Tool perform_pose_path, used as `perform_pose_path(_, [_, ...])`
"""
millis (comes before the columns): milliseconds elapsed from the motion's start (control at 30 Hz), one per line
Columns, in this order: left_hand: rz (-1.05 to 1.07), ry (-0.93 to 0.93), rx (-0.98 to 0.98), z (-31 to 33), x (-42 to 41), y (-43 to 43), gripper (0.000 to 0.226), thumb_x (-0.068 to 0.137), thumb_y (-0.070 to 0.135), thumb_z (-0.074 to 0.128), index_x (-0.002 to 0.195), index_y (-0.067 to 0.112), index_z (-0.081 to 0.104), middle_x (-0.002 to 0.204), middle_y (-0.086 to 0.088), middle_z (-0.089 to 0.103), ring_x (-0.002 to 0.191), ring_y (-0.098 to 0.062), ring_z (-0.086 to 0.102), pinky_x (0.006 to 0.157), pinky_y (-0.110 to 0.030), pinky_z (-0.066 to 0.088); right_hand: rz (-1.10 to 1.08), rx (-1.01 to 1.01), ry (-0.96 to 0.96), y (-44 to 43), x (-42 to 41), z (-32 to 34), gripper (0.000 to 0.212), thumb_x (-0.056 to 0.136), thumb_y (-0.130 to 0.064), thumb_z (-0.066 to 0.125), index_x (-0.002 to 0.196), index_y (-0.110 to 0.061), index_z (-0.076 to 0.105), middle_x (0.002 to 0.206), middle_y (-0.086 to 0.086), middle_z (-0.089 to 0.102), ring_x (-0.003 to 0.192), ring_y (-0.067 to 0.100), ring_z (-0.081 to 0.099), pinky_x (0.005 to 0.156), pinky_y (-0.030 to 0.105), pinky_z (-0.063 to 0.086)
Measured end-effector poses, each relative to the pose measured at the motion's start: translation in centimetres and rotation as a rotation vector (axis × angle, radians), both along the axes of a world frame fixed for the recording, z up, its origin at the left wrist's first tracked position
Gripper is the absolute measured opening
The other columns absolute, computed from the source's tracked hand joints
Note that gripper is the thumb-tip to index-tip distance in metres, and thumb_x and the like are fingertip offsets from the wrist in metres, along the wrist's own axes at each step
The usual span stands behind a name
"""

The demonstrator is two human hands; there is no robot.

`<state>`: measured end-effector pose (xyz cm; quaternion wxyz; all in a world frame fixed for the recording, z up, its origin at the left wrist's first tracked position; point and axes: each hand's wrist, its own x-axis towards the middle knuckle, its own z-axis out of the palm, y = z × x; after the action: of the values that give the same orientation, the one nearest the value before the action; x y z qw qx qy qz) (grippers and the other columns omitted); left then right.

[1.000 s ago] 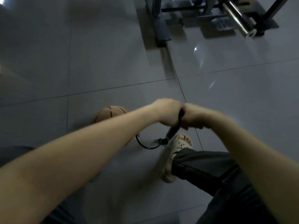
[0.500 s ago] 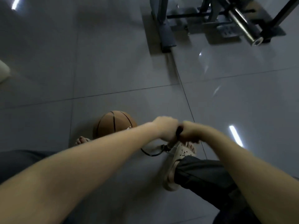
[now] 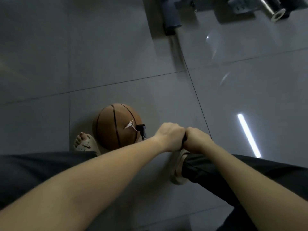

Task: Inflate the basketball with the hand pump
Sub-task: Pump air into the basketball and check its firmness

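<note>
the basketball point(image 3: 116, 125) is round and orange-brown with thin black seams, and it rests on the glossy grey tile floor point(image 3: 116, 47). a black hose fitting point(image 3: 141, 128) sits against its right side beside a white mark point(image 3: 130, 126). just right of the ball, the left hand point(image 3: 170, 137) and right hand point(image 3: 197, 140) are clenched knuckle to knuckle around the dark pump handle point(image 3: 183, 140). a beige perforated sandal point(image 3: 86, 145) lies just beside the ball's lower left.

Glossy grey tiled floor point(image 3: 100, 47) beneath a standing person.
At 12 o'clock a dark equipment foot point(image 3: 170, 15) rests on the tiles. A chrome bar end point(image 3: 275, 10) shows at 1 o'clock and a strip-light reflection point(image 3: 248, 135) at 3 o'clock. Beige sandals sit at 8 o'clock point(image 3: 86, 145) and 5 o'clock point(image 3: 176, 169), under dark trousers point(image 3: 33, 172).
</note>
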<state>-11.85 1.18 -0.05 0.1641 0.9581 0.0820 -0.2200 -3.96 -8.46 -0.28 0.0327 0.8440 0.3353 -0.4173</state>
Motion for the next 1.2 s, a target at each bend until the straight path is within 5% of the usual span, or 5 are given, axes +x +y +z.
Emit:
perform_pose_path(200, [-0.031, 0.094, 0.027, 1.7, 1.0, 1.4, 0.01, 0.087, 0.025, 0.065, 0.093, 0.017, 0.064, 0.092, -0.001, 0.068, 0.087, -0.026, 0.068, 0.069, -0.035, 0.054, 0.091, -0.161, 0.03, 2.1, 0.3, 2.3, 0.024, 0.088, -0.029, 0.067, 0.106, -0.013, 0.067, 0.079, 0.0, 0.057, 0.08, 0.023, 0.06, 0.071, 0.035, 0.051])
perform_pose_path(433, [0.029, -0.077, -0.072, 14.2, 4.1, 5.0, 0.024, 0.087, 0.035, 0.069, 0.069, 0.02, 0.063, 0.062, 0.004, 0.06, 0.055, -0.015, 0.057, 0.047, -0.025, 0.039, -0.023, 0.05, 0.119, 4.1, 5.8, 14.9, 0.011, 0.085, -0.003, 0.067, 0.096, -0.004, 0.068, 0.073, 0.009, 0.057, 0.05, 0.016, 0.047, 0.046, 0.027, 0.041])
perform_pose_path(633, [0.054, -0.07, 0.042, 4.5, 0.8, 0.3, 0.008, 0.083, 0.022, 0.059, 0.078, 0.019, 0.065, 0.085, -0.006, 0.071, 0.08, -0.03, 0.069, 0.062, -0.031, 0.047, 0.066, 0.017, -0.027, 0.7, 1.4, 3.6, 0.013, 0.086, -0.027, 0.064, 0.074, -0.021, 0.061, 0.073, 0.0, 0.064, 0.069, 0.019, 0.063, 0.069, 0.037, 0.058])
perform_pose_path(933, [0.027, 0.048, 0.061, -0.1, 2.0, 0.9, 0.011, 0.089, 0.025, 0.063, 0.094, 0.016, 0.067, 0.098, -0.005, 0.071, 0.086, -0.025, 0.068, 0.067, -0.034, 0.052, 0.151, -0.061, -0.009, 2.1, 2.2, 0.5, 0.016, 0.09, -0.025, 0.063, 0.1, -0.014, 0.062, 0.084, 0.0, 0.058, 0.081, 0.021, 0.061, 0.078, 0.037, 0.055])
perform_pose_path(1200, [0.061, -0.096, -0.019, 14.9, 4.0, 4.0, 0.032, 0.089, 0.045, 0.068, 0.07, 0.024, 0.053, 0.069, 0.007, 0.057, 0.064, -0.014, 0.059, 0.052, -0.025, 0.043, 0.116, 0.032, 0.079, 4.7, 7.0, 14.8, 0.007, 0.09, -0.011, 0.066, 0.09, -0.006, 0.069, 0.072, 0.006, 0.056, 0.052, 0.016, 0.046, 0.047, 0.026, 0.041])
